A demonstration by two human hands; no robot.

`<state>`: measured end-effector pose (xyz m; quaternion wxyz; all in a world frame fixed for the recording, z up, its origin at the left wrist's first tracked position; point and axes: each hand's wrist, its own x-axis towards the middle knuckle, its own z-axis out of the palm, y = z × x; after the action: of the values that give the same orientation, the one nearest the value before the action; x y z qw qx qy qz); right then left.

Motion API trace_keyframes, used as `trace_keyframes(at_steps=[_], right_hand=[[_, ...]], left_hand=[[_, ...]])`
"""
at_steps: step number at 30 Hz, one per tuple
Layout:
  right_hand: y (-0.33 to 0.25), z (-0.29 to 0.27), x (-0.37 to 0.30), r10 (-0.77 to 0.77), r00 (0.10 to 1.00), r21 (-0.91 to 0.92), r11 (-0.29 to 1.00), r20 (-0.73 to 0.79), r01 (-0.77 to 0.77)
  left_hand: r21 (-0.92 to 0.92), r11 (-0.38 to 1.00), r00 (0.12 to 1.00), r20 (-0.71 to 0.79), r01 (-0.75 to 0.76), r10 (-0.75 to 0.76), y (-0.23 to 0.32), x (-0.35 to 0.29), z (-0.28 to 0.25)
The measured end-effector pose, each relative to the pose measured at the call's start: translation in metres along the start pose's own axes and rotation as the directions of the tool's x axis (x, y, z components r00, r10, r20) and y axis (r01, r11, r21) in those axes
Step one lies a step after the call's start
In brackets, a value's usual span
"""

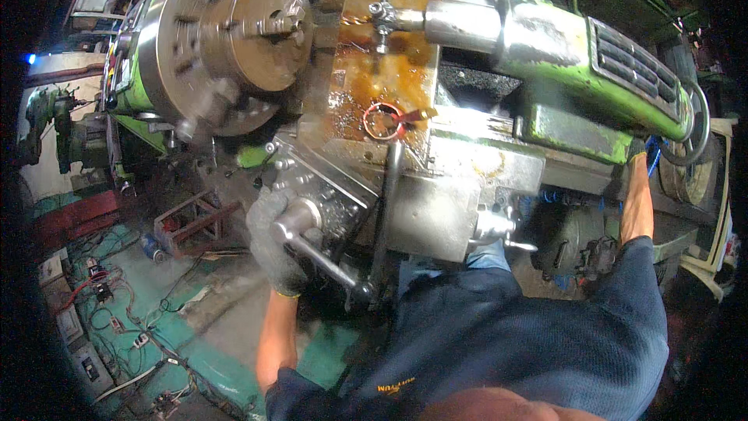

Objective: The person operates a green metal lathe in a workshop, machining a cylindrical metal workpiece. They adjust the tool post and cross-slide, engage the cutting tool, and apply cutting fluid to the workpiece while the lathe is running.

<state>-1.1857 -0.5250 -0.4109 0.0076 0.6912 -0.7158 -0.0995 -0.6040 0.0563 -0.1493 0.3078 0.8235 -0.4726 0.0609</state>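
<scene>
My left hand (269, 238), in a grey glove, is closed against the left side of a lathe's tool post (323, 191). The tool post's clamping lever (331, 265) slants across in front of it, hiding part of the fingers. To the upper left is the big metal chuck (234, 39), its jaws smeared by motion. My right arm stretches to the far right, where the right hand (638, 148) is at the green tailstock (576, 39). Only a bit of glove at the wrist shows there; the fingers are hidden. A handwheel (697, 125) is close by that hand.
An oily brown plate (389, 62) carries a red ring (382, 122). An upright dark bar (387, 210) stands beside the tool post. A small crank (518, 245) juts toward my body. Cables (140, 339) and a rusty frame (199, 222) are on the floor at left.
</scene>
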Motion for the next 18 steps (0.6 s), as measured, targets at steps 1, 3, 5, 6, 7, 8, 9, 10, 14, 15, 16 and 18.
trace_keyframes(at_steps=[1, 3, 5, 6, 7, 8, 9, 10, 14, 15, 16, 18], right_hand=[[-0.001, -0.004, -0.001, 0.008, 0.999, 0.052, 0.999, -0.045, -0.005], [-0.003, -0.008, -0.012, 0.021, 0.996, 0.132, 0.991, -0.088, -0.009], [-0.003, -0.011, -0.021, 0.040, 0.994, 0.164, 0.986, -0.105, -0.023], [-0.002, -0.010, -0.028, 0.057, 0.993, 0.178, 0.983, -0.107, -0.038], [-0.005, -0.013, -0.035, 0.065, 0.991, 0.190, 0.981, -0.117, -0.042], [-0.008, -0.015, -0.034, 0.071, 0.989, 0.200, 0.979, -0.132, -0.044], [-0.005, -0.016, -0.043, 0.089, 0.987, 0.211, 0.976, -0.137, -0.058], [-0.003, -0.013, -0.053, 0.096, 0.987, 0.214, 0.975, -0.132, -0.066], [-0.012, -0.018, -0.057, 0.115, 0.984, 0.236, 0.968, -0.138, -0.080], [-0.013, -0.017, -0.065, 0.124, 0.983, 0.247, 0.965, -0.134, -0.088], [-0.014, -0.019, -0.068, 0.125, 0.983, 0.249, 0.964, -0.135, -0.089], [-0.016, -0.021, -0.073, 0.129, 0.982, 0.252, 0.963, -0.140, -0.091]], left_hand=[[0.021, 1.000, 1.000, -0.005, -0.009, 0.009, -0.008, -0.003, 0.001], [0.040, 0.999, 1.000, -0.010, -0.016, 0.017, -0.015, -0.008, 0.004], [0.050, 0.999, 1.000, -0.006, -0.018, 0.019, -0.012, -0.012, 0.005], [0.048, 0.998, 1.000, 0.001, -0.027, 0.027, -0.011, -0.011, 0.005], [0.043, 0.999, 1.000, -0.004, -0.028, 0.028, -0.012, -0.013, 0.006], [0.036, 0.999, 0.999, -0.011, -0.036, 0.036, -0.015, -0.010, 0.009], [0.032, 0.999, 0.999, -0.003, -0.041, 0.041, -0.016, -0.009, 0.007], [0.028, 0.999, 0.999, 0.010, -0.041, 0.041, -0.017, -0.010, 0.003], [0.015, 0.999, 0.999, 0.011, -0.038, 0.038, -0.019, -0.012, 0.003], [0.016, 0.999, 0.999, 0.011, -0.038, 0.038, -0.018, -0.013, 0.003], [0.013, 0.999, 0.999, 0.013, -0.035, 0.035, -0.019, -0.014, 0.003], [0.006, 0.999, 0.999, 0.013, -0.032, 0.032, -0.020, -0.016, 0.001]])
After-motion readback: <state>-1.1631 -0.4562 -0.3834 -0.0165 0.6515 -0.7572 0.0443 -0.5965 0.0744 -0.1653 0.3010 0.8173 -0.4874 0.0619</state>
